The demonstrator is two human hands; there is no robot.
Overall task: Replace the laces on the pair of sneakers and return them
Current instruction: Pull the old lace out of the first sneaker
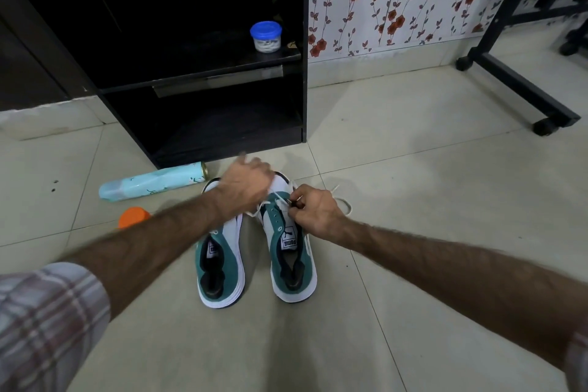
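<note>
Teal-and-white suede, the two sneakers stand side by side on the floor tiles at the lower centre of the frame, long axes running up the picture, toes toward the black cabinet (191,51) and heels toward the person. The right sneaker (288,245) is only partly laced, several eyelets still bare, while the left sneaker (221,261) appears unlaced, so most work and the return remain. The right hand (313,208) pinches the white lace (280,199) near its tip at an eyelet; the left hand (246,186) curls over the toe area, its grip hidden.
</note>
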